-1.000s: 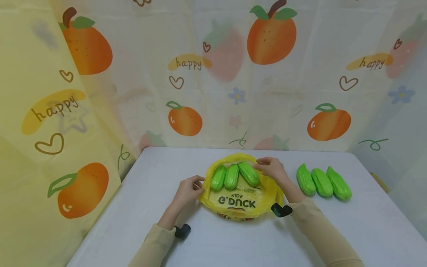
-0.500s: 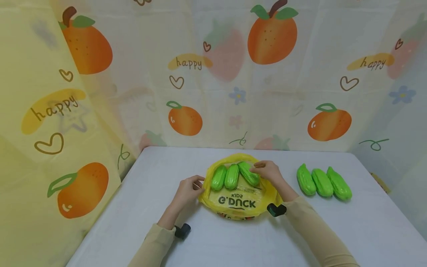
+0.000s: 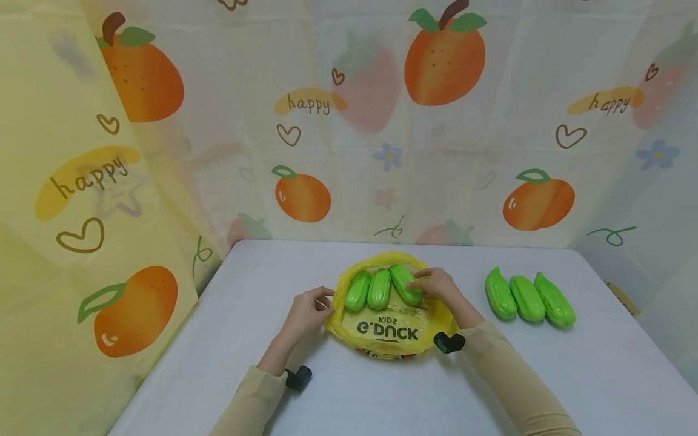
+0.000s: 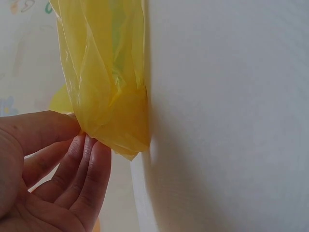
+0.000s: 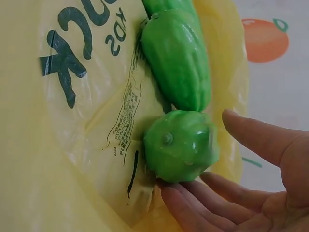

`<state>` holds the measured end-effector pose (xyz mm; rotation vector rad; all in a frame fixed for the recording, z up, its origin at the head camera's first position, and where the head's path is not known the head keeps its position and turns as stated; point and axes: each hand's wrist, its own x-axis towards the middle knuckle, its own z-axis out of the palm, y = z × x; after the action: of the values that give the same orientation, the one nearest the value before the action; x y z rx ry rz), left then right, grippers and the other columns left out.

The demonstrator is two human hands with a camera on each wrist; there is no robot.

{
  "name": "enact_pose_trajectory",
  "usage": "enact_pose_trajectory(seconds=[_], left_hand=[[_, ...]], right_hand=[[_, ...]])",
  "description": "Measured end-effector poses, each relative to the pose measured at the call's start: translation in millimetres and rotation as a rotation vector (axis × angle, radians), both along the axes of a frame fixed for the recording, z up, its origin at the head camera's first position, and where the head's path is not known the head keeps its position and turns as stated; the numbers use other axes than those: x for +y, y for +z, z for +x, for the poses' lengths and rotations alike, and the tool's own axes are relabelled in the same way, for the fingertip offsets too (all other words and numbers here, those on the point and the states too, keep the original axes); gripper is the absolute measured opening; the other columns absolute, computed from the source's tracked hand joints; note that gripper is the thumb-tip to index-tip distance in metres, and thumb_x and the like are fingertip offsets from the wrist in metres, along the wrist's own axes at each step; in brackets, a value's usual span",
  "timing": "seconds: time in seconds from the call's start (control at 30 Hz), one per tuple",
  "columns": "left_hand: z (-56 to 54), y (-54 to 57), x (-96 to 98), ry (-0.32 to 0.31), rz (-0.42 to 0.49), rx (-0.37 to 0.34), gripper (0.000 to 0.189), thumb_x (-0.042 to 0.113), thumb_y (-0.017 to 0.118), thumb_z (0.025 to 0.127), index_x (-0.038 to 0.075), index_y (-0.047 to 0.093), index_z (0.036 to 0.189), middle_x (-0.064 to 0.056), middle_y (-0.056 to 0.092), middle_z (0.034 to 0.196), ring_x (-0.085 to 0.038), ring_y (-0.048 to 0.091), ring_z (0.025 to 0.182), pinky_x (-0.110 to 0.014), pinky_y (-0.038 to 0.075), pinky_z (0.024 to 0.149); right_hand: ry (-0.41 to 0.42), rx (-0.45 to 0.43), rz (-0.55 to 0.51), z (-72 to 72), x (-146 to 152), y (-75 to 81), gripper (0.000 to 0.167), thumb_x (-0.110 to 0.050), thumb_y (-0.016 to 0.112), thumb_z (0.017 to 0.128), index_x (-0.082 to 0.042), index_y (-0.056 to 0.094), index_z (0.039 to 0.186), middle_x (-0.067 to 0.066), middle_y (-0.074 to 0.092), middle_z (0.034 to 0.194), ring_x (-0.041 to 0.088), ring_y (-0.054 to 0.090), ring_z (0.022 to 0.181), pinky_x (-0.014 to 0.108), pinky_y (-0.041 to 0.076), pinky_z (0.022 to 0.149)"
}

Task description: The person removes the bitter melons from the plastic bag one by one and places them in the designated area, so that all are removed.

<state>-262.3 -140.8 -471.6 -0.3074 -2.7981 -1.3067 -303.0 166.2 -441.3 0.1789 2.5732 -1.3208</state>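
Note:
A yellow plastic bag [image 3: 388, 346] lies on the table with its mouth spread wide. Inside it, side by side, are a green toy cucumber at the left [image 3: 357, 290], a middle one [image 3: 378, 289] and a right one [image 3: 402, 284]. My left hand [image 3: 306, 312] pinches the bag's left edge between thumb and fingertips, as the left wrist view shows on the yellow film [image 4: 96, 82]. My right hand [image 3: 440, 286] reaches over the right rim. In the right wrist view its fingers touch the side of the nearest cucumber [image 5: 179, 145], while the thumb stands apart.
On the table's right side lie a left cucumber [image 3: 500, 293], a middle cucumber [image 3: 526, 298] and a right cucumber [image 3: 554, 301], side by side. A white cloth covers the table [image 3: 218, 315]. Behind it hangs a fruit-printed curtain [image 3: 349, 181].
My right hand has moved from the bag's right rim leftward and inward to the right cucumber, which has shifted slightly left. The left hand stays at the bag's edge.

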Motion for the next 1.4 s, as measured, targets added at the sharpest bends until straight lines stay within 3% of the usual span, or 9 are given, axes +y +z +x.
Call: enact_pose_trajectory(seconds=[0.3,0.57,1.03,1.4], left_hand=[[-0.5,-0.9,-0.9,-0.012,-0.002,0.013,0.031,0.007,0.071,0.078,0.010,0.068,0.109,-0.001,0.065,0.082,-0.012,0.059,0.071,-0.026,0.051,0.064],[-1.6,-3.6,-1.3,-0.009,-0.010,0.022,0.031,0.008,0.072,0.079,0.011,0.068,0.109,0.000,0.065,0.081,-0.012,0.059,0.071,-0.026,0.051,0.064],[0.2,-1.3,0.4,-0.010,0.004,0.007,0.030,0.007,0.071,0.079,0.012,0.068,0.108,0.000,0.065,0.081,-0.012,0.060,0.072,-0.026,0.052,0.064],[-2.0,-2.3,0.5,-0.014,0.001,0.021,0.030,0.006,0.071,0.079,0.011,0.068,0.109,0.000,0.065,0.081,-0.012,0.060,0.072,-0.026,0.052,0.064]], right_hand=[[0.014,-0.055,-0.021,-1.6,-1,-3.4,0.071,-0.031,0.078,0.077,0.005,0.050,0.131,0.029,0.053,0.124,0.024,0.066,0.081,0.030,0.055,0.070],[-0.011,-0.066,-0.053,-1.5,-5,-9.6,0.066,-0.024,0.076,0.080,0.004,0.048,0.133,0.027,0.056,0.123,0.027,0.067,0.089,0.031,0.056,0.075],[0.037,-0.054,-0.032,3.0,-5,-12.5,0.071,-0.028,0.077,0.079,0.008,0.047,0.132,0.028,0.052,0.129,0.028,0.066,0.095,0.032,0.055,0.078],[0.000,-0.053,-0.036,10.0,-6,-7.2,0.070,-0.027,0.078,0.077,0.008,0.049,0.131,0.029,0.052,0.129,0.028,0.068,0.094,0.032,0.055,0.078]])
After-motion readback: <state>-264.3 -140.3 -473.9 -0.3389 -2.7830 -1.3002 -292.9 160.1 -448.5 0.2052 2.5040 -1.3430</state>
